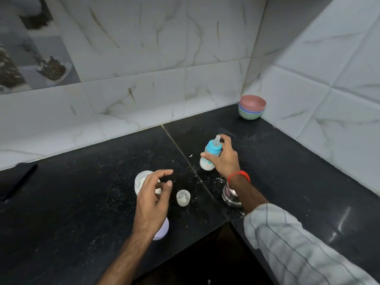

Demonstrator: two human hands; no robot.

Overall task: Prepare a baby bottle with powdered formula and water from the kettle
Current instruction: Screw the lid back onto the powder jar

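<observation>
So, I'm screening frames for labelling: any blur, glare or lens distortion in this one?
Head view: wide-angle bending curves the countertop edge and wall tile lines; the baby bottle in the right hand is slightly motion-soft; a window-like glare streak sits on the counter at right; the patterned tiles at upper left are blurred; lighting is dim and even.

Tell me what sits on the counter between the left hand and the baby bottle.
In the head view, a small clear cap stands just right of the left hand; beyond it only bare black counter with spilled white specks up to the baby bottle.

Capped, tilted baby bottle [210, 156]
</observation>
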